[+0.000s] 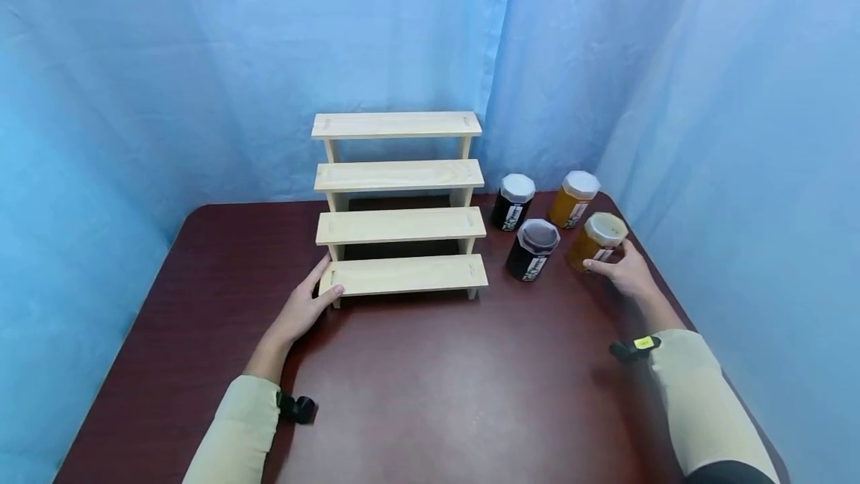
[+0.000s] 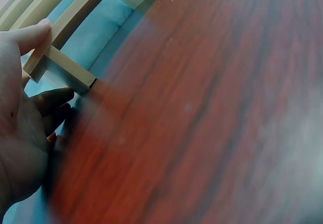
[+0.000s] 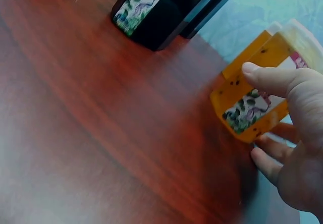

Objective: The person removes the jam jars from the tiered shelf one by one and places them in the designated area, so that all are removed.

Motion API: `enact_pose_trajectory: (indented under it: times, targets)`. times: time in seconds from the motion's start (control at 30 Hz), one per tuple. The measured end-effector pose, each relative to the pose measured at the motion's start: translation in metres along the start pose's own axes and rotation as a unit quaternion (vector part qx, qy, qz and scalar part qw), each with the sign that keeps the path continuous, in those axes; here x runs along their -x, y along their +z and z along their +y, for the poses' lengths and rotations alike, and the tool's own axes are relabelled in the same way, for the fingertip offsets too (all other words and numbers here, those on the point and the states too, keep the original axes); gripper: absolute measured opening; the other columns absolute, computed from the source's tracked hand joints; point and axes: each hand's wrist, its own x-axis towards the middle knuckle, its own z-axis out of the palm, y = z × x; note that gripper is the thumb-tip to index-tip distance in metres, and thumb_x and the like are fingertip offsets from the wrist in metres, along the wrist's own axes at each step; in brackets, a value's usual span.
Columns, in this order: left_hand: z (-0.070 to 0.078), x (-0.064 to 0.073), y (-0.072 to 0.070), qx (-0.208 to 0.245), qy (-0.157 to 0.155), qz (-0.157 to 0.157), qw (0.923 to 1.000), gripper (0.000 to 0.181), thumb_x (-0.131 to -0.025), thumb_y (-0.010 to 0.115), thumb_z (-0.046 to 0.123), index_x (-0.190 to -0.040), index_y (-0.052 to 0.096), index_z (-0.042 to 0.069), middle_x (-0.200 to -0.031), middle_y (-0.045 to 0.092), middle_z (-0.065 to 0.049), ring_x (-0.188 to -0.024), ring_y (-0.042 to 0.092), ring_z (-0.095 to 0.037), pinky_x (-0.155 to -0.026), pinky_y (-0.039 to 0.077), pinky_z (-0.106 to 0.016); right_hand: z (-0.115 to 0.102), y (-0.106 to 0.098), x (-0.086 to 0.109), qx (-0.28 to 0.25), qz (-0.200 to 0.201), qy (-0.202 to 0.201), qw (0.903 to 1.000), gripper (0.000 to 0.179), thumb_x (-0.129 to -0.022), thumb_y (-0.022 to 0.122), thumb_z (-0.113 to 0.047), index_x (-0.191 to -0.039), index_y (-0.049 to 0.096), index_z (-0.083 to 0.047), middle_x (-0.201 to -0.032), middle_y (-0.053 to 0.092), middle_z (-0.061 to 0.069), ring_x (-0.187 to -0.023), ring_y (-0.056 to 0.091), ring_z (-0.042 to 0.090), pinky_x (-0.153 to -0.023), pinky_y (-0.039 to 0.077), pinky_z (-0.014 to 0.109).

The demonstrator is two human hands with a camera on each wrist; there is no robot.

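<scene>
A pale wooden rack of stepped shelves (image 1: 403, 226) stands at the back of the table. My left hand (image 1: 304, 312) grips the left end of its lowest board, thumb on the top face; in the left wrist view the thumb (image 2: 35, 35) lies against the wood and the other fingers reach beside the support. At the right, my right hand (image 1: 628, 271) holds the nearer amber jar (image 1: 591, 245), a labelled, faceted jar with a pale lid. In the right wrist view the thumb (image 3: 267, 78) crosses the jar's front (image 3: 247, 103) while the fingers curl behind it.
Behind the held jar stands another amber jar (image 1: 571, 204) with a white lid. Two dark jars, one nearer (image 1: 532, 252) and one farther back (image 1: 512, 204), stand between the rack and the amber pair. Blue curtains (image 1: 255, 73) enclose the dark reddish table (image 1: 437, 394).
</scene>
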Motion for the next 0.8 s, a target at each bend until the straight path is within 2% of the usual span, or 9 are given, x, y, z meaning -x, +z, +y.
enact_pose_trajectory:
  times: [0.13, 0.23, 0.47, 0.63, 0.8]
  targets:
    - [-0.001, -0.003, -0.004, -0.008, -0.003, -0.009, 0.9999, 0.082, -0.100, 0.061, 0.046, -0.164, 0.017, 0.022, -0.165, 0.023, -0.012, -0.150, 0.019, -0.035, -0.116, 0.019, -0.062, 0.008, 0.005, 0.002, -0.035, -0.006, 0.020, 0.9992, 0.103, -0.089, 0.080, -0.031, -0.159, 0.012, 0.002, -0.146, 0.038, 0.035, -0.129, 0.046, 0.049, -0.105, 0.042, 0.058]
    - [-0.002, -0.001, -0.005, -0.008, -0.007, -0.009, 0.9999, 0.083, -0.100, 0.061, 0.046, -0.164, 0.017, 0.019, -0.165, 0.022, -0.013, -0.151, 0.018, -0.035, -0.116, 0.018, -0.062, 0.012, 0.006, 0.006, -0.065, -0.004, 0.032, 0.9974, 0.108, -0.088, 0.081, -0.030, -0.162, 0.006, -0.003, -0.151, 0.034, 0.035, -0.134, 0.043, 0.050, -0.108, 0.036, 0.061]
    - [-0.002, 0.002, -0.004, 0.001, -0.011, -0.018, 0.9998, 0.082, -0.100, 0.062, 0.045, -0.164, 0.018, 0.018, -0.165, 0.023, -0.013, -0.151, 0.017, -0.035, -0.116, 0.017, -0.062, 0.011, -0.004, 0.018, -0.062, -0.007, 0.027, 0.9977, 0.111, -0.089, 0.079, -0.034, -0.163, 0.000, -0.007, -0.153, 0.030, 0.034, -0.133, 0.043, 0.051, -0.107, 0.036, 0.062]
    - [0.003, -0.005, -0.010, -0.005, 0.006, -0.027, 0.9996, 0.083, -0.100, 0.063, 0.043, -0.164, 0.016, 0.018, -0.165, 0.021, -0.014, -0.151, 0.016, -0.035, -0.116, 0.017, -0.062, -0.011, -0.019, 0.020, -0.032, -0.014, -0.021, 0.9992, 0.112, -0.090, 0.079, -0.028, -0.161, -0.004, -0.004, -0.155, 0.020, 0.036, -0.135, 0.034, 0.058, -0.104, 0.034, 0.069]
    - [0.013, -0.005, -0.034, -0.052, 0.016, -0.018, 0.9984, 0.087, -0.100, 0.063, 0.043, -0.164, 0.009, 0.021, -0.163, 0.027, -0.020, -0.149, 0.021, -0.039, -0.116, 0.019, -0.063, -0.049, -0.030, 0.018, 0.043, 0.015, -0.067, 0.9967, 0.116, -0.086, 0.083, -0.028, -0.162, -0.002, -0.006, -0.158, 0.013, 0.034, -0.137, 0.031, 0.057, -0.104, 0.031, 0.071]
